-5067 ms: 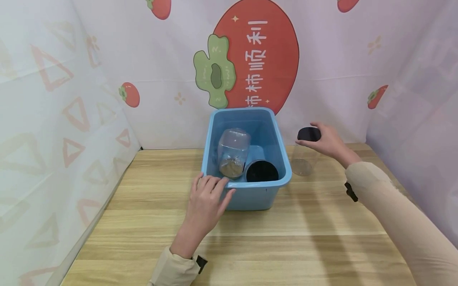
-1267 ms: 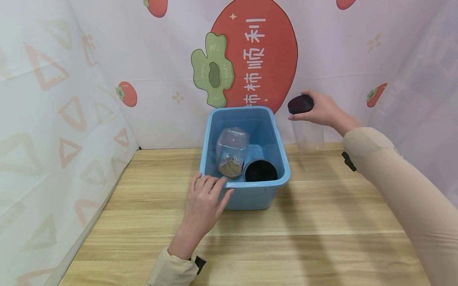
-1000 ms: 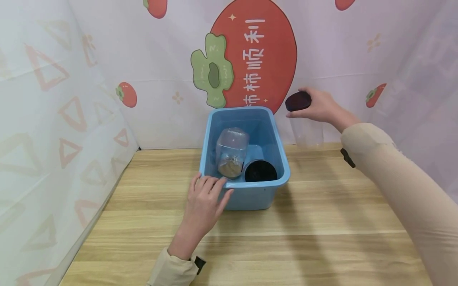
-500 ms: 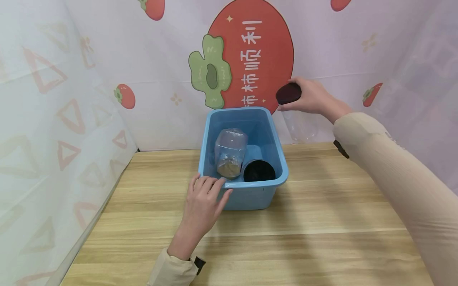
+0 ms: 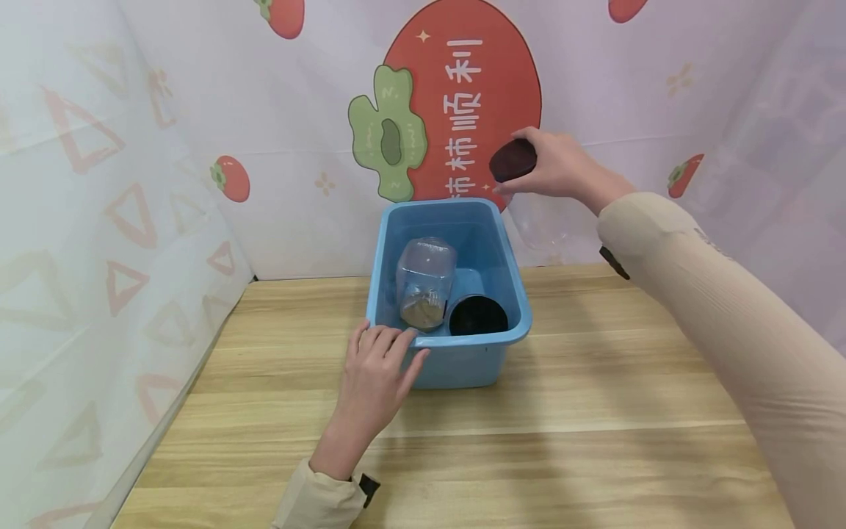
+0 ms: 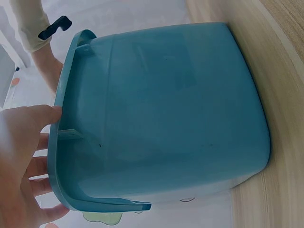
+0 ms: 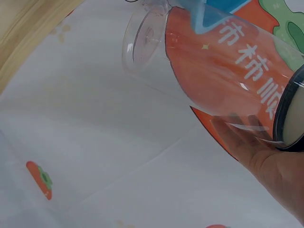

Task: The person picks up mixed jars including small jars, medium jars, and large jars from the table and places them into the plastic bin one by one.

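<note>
My left hand (image 5: 374,378) grips the near left rim of a blue plastic bin (image 5: 463,367). In the left wrist view its thumb lies on the outer side, with the fingers (image 6: 38,166) behind the rim. My right hand (image 5: 562,167) holds a clear plastic jar (image 7: 223,71) around its black lid (image 5: 513,160), up in the air beyond the bin's far right corner. The jar tilts, its base slanting down to the right in the head view. Inside the bin, a clear jar (image 5: 428,266) lies on its left, beside another container with a black lid (image 5: 479,316).
The bin stands on a wooden table (image 5: 595,411). Behind it hangs a pale cloth (image 5: 297,95) with a large printed persimmon, and patterned cloth (image 5: 66,294) also covers the left side.
The clear jar stood on the table right of the bin under my right hand; it has been lifted and carried up and left, tilting. My left hand keeps its hold on the rim.
</note>
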### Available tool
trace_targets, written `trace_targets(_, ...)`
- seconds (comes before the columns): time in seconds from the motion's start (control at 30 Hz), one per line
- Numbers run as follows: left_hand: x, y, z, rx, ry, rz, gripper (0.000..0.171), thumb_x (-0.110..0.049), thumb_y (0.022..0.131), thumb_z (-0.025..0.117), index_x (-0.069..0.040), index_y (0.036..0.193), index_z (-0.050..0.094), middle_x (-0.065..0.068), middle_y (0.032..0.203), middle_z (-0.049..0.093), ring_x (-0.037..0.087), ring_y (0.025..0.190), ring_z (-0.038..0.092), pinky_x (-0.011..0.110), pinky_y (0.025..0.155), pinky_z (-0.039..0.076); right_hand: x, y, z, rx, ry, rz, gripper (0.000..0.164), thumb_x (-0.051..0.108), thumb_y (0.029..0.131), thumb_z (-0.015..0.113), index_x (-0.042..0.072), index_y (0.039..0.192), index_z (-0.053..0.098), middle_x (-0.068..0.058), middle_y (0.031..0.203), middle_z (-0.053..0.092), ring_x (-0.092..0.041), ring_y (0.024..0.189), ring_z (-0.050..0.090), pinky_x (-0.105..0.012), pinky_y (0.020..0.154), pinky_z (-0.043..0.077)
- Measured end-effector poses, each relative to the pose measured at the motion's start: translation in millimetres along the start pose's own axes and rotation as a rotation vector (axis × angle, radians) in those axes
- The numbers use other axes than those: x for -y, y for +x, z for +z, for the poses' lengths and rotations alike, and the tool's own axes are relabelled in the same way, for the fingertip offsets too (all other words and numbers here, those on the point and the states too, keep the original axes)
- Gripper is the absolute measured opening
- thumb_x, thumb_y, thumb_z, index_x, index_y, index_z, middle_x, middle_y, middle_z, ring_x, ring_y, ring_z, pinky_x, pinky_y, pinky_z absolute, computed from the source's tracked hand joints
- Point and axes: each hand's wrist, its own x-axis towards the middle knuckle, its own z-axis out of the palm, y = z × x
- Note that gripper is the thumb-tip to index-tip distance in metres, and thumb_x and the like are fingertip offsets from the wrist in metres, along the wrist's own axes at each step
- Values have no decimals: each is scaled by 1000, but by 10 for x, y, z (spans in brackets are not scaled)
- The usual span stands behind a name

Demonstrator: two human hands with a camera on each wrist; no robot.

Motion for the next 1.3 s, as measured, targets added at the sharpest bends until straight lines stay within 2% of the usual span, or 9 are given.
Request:
trace_targets(0.23, 5, 5, -5, 1, 6, 3, 34, -28, 86, 89, -5, 108, 77, 10, 96, 73, 33, 95, 66, 61, 100, 53, 109, 53, -9, 10, -27, -5, 96, 43, 92, 79, 3, 163, 29, -26, 146, 52, -43, 131, 50, -61, 104, 52)
trace_targets(0.87, 9, -3, 2, -8, 1, 7, 34, -27, 85, 90, -5, 107, 77, 9, 95, 73, 32, 94, 66, 61, 100, 53, 316, 165, 4, -7, -6, -44, 93, 39, 90, 82, 3, 161, 33, -23, 147, 53, -39, 132, 51, -58, 105, 53)
trace_targets(1.3, 11, -18, 0, -13, 12, 13, 35, -28, 85, 90, -5, 107, 77, 10, 95, 73, 33, 94, 66, 60, 100, 53, 458, 247, 80, 17, -15, -51, 96, 40, 89, 83, 4, 162, 32, -22, 149, 54, -38, 134, 52, -56, 106, 54)
